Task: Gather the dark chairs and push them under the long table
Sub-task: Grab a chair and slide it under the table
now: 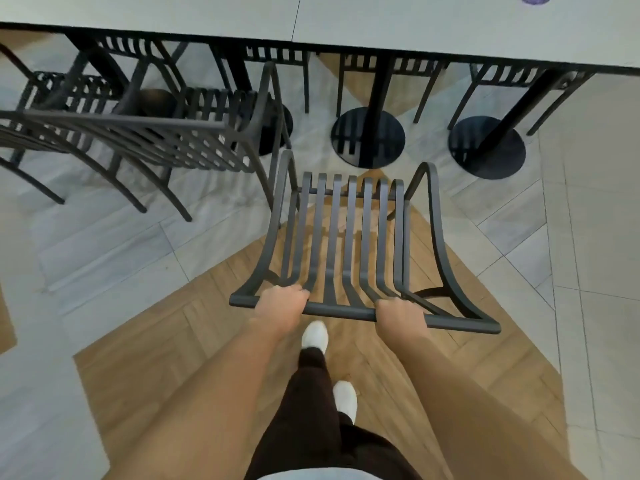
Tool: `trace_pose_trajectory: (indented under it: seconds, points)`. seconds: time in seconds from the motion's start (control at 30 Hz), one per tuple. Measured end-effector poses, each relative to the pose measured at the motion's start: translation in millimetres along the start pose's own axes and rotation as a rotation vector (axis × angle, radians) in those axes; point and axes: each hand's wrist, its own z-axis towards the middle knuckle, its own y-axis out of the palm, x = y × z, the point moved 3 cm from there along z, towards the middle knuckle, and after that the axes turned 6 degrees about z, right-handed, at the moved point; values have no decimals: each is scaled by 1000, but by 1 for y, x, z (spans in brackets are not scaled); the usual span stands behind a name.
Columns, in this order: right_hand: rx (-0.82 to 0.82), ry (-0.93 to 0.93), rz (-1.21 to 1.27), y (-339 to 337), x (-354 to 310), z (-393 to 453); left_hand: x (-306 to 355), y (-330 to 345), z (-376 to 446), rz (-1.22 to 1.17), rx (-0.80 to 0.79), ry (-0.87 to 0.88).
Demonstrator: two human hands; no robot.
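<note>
Both hands' fingers (294, 292) wrapped tight over dark chair (349, 237) top rail; best pushed straight ahead under bench (381, 26), clearing pedestal base (367, 137) beyond.

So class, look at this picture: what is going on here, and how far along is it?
A person grips the top rail of a dark chair with both the left hand and the right hand, facing the long table. This chair is not yet under the table. Another chair stands out to the left, also not tucked in. More chairs show at the table's far side.
</note>
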Motion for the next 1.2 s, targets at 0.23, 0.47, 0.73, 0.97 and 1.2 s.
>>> trace_pose_trajectory:
  seconds: [0.23, 0.47, 0.73, 0.97, 1.2]
  points:
    - [-7, 65, 2, -59, 16, 84, -26, -52, 87, -25, -4, 20]
    - [-2, 74, 2, -109, 32, 156, -43, -104, 158, -35, 18, 39]
    - [3, 76, 6, -148, 49, 216, -59, -133, 220, -76, 52, 43]
    - [19, 84, 26, -179, 57, 258, -72, -161, 267, -63, 71, 52]
    - [60, 70, 39, -190, 69, 292, -81, -183, 306, -8, 58, 46]
